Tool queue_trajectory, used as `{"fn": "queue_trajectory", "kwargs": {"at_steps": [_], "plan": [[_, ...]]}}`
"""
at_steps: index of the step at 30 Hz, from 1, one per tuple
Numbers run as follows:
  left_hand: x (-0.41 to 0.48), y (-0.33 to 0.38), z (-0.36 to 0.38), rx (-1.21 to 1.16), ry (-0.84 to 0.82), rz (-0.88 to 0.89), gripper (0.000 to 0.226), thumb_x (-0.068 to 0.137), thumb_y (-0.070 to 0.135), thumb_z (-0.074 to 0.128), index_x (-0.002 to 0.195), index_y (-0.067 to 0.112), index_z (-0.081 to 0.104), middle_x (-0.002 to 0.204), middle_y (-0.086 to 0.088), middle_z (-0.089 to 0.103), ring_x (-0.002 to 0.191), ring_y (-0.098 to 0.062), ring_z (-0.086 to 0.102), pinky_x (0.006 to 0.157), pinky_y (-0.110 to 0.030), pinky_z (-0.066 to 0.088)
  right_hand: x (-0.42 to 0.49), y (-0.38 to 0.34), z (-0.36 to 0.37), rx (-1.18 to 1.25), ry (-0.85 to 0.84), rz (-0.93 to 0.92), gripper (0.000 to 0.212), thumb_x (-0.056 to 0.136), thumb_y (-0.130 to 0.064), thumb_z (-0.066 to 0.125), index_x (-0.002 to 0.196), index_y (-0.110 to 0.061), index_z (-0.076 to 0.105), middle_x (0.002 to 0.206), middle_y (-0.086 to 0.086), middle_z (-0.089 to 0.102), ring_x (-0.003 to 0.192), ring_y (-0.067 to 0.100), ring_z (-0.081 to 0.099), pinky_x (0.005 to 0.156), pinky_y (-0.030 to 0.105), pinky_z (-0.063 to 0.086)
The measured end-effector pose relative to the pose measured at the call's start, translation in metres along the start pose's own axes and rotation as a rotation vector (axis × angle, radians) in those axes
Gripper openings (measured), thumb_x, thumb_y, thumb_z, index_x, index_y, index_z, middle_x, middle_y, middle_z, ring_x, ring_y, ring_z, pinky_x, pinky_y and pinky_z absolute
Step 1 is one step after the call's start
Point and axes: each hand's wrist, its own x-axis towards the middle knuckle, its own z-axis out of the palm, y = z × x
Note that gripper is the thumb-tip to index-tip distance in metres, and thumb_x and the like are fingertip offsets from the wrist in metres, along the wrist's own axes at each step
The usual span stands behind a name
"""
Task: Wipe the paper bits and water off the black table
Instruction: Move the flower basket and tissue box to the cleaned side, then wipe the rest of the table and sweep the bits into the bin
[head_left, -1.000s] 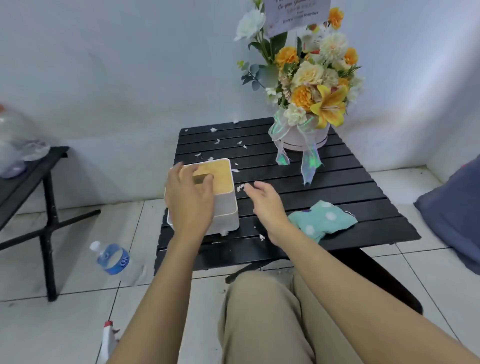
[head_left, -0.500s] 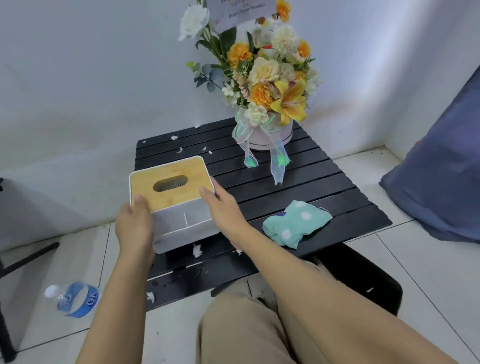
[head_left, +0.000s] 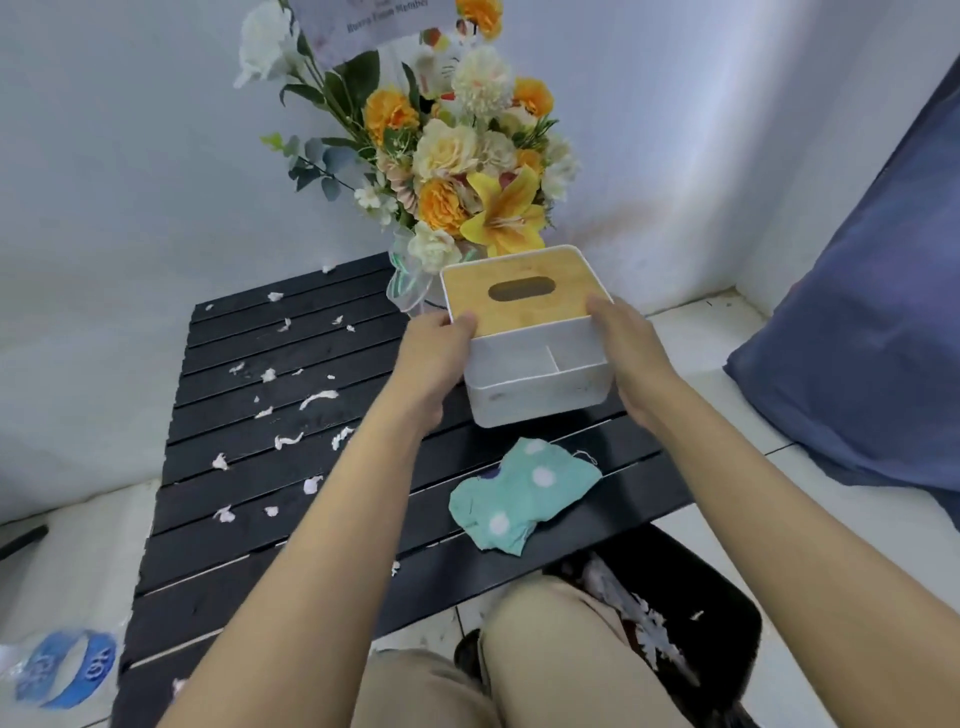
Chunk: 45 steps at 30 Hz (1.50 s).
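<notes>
tissue box (head_left: 535, 384) between both hands (head_left: 431, 358) (head_left: 631, 353)

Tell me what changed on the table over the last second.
The tissue box went from the front left of the table to its right side, before the flowers. The right hand, open beside it earlier, now grips it along with the left hand. The green cloth, paper bits and flowers stayed put.

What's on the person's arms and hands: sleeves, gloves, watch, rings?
Nothing worn on either: the left hand and right hand are ungloved, with no rings, watch or wristband in view. Both forearms are bare to the frame edge, no sleeve visible. Beige cloth trousers cover the legs.
</notes>
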Motion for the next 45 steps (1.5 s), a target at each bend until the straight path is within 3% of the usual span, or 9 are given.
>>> {"fn": "queue_trajectory", "kwargs": {"at_steps": [8,14,20,23,27,31,34,40,45], "plan": [[0.034,-0.016,0.05,0.05,0.014,-0.025,0.025,0.093,0.025,0.047,0.095,0.005,0.063,0.086,-0.007,0.06,0.077,-0.02,0.05,0.068,-0.032,0.037,0.055,0.03,-0.023,-0.072,0.049,-0.006,0.022,0.099,-0.032,0.04,0.107,-0.02,0.057,0.092,-0.007,0.056,0.08,0.008,0.052,0.065,0.024,0.04],[0.058,-0.025,0.054,0.067,0.074,-0.043,0.07,0.074,0.061,0.047,0.127,0.017,0.053,0.123,-0.005,0.062,0.113,-0.026,0.058,0.1,-0.046,0.046,0.084,0.03,-0.021,-0.141,-0.027,-0.08,0.03,0.103,-0.041,0.036,0.121,-0.026,0.054,0.106,-0.012,0.059,0.09,-0.005,0.053,0.066,0.007,0.04],[0.058,-0.028,0.061,0.089,0.092,-0.041,0.068,0.081,0.063,0.044,0.132,0.019,0.046,0.125,-0.004,0.058,0.114,-0.026,0.057,0.099,-0.049,0.047,0.092,0.032,-0.022,-0.171,-0.043,-0.123,0.04,0.102,-0.048,0.035,0.124,-0.021,0.055,0.114,-0.005,0.059,0.097,0.007,0.054,0.074,0.017,0.041],[0.052,-0.029,0.057,0.056,0.127,-0.056,0.066,0.081,0.064,0.049,0.13,0.02,0.047,0.127,-0.004,0.058,0.117,-0.026,0.056,0.098,-0.04,0.047,0.076,0.041,-0.027,-0.142,-0.011,-0.112,0.046,0.102,-0.048,0.037,0.137,-0.019,0.047,0.132,-0.006,0.053,0.119,0.01,0.05,0.092,0.018,0.039],[0.001,-0.037,0.049,0.034,0.265,0.099,0.036,0.094,0.042,0.054,0.124,0.022,0.052,0.107,0.016,0.059,0.093,0.007,0.056,0.077,-0.015,0.04,0.017,0.062,-0.032,-0.168,0.135,-0.132,0.049,0.099,-0.029,0.052,0.145,-0.019,0.037,0.144,-0.007,0.043,0.132,0.006,0.039,0.102,0.016,0.031],[-0.062,-0.074,0.035,0.232,0.064,0.181,0.004,0.088,0.026,0.066,0.092,0.027,0.068,0.092,0.013,0.067,0.086,0.001,0.061,0.079,-0.022,0.047,-0.044,0.092,-0.027,-0.174,0.205,-0.208,0.039,0.096,-0.013,0.056,0.134,-0.016,0.05,0.134,-0.005,0.053,0.124,0.005,0.046,0.1,0.006,0.031],[-0.092,-0.099,0.024,0.477,-0.191,0.163,0.032,0.08,0.041,0.073,0.111,0.037,0.063,0.111,0.019,0.055,0.109,-0.006,0.047,0.096,-0.028,0.041,-0.071,0.101,-0.026,-0.198,0.155,-0.208,0.034,0.095,-0.007,0.054,0.128,-0.016,0.056,0.128,-0.005,0.058,0.119,0.006,0.051,0.1,0.009,0.034],[-0.087,-0.112,0.035,0.822,-0.064,0.347,0.039,0.084,0.025,0.062,0.121,0.028,0.052,0.114,0.003,0.055,0.101,-0.023,0.046,0.094,-0.033,0.037,-0.071,0.092,-0.026,-0.171,0.098,-0.144,0.033,0.094,-0.005,0.055,0.123,-0.021,0.056,0.122,-0.007,0.06,0.118,0.007,0.054,0.108,0.03,0.04],[-0.086,-0.085,0.029,0.095,0.095,-0.048,0.02,0.084,0.016,0.062,0.103,0.02,0.061,0.098,-0.003,0.067,0.079,-0.016,0.062,0.068,-0.025,0.051,-0.084,0.078,-0.013,-0.052,0.097,-0.158,0.029,0.094,-0.006,0.057,0.117,-0.024,0.056,0.116,-0.009,0.062,0.115,0.005,0.057,0.108,0.03,0.042]]}}
